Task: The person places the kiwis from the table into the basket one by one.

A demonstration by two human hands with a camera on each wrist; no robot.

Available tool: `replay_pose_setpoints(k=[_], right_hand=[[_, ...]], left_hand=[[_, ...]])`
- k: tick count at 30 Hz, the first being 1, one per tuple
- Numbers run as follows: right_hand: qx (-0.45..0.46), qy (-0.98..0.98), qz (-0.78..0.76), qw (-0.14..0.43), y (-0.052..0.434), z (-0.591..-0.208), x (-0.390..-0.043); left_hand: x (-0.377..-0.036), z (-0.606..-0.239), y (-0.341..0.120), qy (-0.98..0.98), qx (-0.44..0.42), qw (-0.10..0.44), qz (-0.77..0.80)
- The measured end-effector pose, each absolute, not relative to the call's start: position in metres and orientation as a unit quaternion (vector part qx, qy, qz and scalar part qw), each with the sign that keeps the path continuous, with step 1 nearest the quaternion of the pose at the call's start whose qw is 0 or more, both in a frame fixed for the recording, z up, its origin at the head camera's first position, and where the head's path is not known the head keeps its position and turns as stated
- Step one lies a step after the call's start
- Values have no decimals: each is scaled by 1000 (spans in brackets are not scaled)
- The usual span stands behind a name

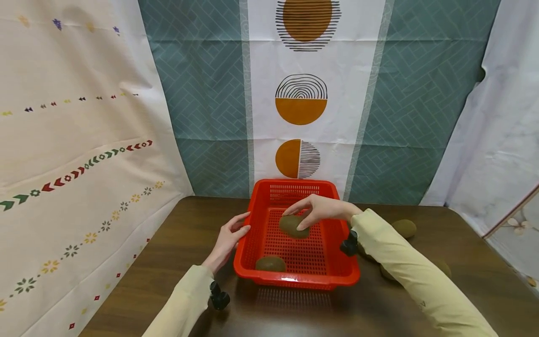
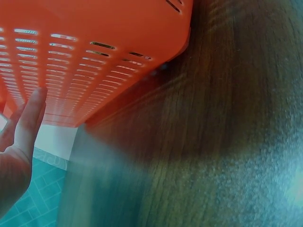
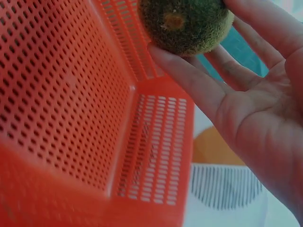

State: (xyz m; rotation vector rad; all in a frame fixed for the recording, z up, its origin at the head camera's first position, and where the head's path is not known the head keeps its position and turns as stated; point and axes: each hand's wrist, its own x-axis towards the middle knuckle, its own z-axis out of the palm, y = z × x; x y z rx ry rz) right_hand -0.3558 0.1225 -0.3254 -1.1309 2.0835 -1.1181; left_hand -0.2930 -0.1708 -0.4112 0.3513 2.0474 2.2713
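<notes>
Red perforated plastic fills much of what you see: the basket [image 1: 294, 234] sits on the dark wooden table [image 1: 177, 243], and your right hand [image 1: 324, 208] hangs over its middle, fingertips pinching a brown kiwi [image 1: 293, 226] just above the mesh floor. A second kiwi [image 1: 270, 263] lies on the basket floor near the front left corner. Your left hand [image 1: 227, 238] rests with straight, relaxed fingers against the basket's left wall, holding nothing.

Your head view alone gives the layout: another kiwi [image 1: 404, 228] lies on the table to the right of the basket, and more brown fruit sits there too, mostly hidden behind your right sleeve, so you cannot count it. A patterned cloth hangs behind the table.

Your right wrist view shows what the head view cannot: the kiwi [image 3: 184, 23] seen from below, fuzzy skin and a pale stem scar, gripped between the thumb and the curled fingers [image 3: 189, 75] with the palm open beneath it, and the inside corner of the basket [image 3: 71, 94] beyond. The top of the fruit is cut off by the frame edge.

Your left wrist view shows the outside of the basket [image 2: 94, 52] wall meeting the table [image 2: 213, 142], with only a fingertip [image 2: 33, 113] and the palm's edge in frame; whether that fingertip truly touches the plastic is hard to make out there, as the picture is blurred
</notes>
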Motion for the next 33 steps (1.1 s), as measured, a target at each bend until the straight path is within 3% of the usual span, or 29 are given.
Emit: replay_pose_setpoints(k=[20,33], right_hand=[[-389,749,-423,330,67,-375,-363],[-372,766,-402,336,59,-394,-366]], left_hand=[[-291,-409,-170,671,122,28,730],[-296,-415,-170,672,108,18,732]])
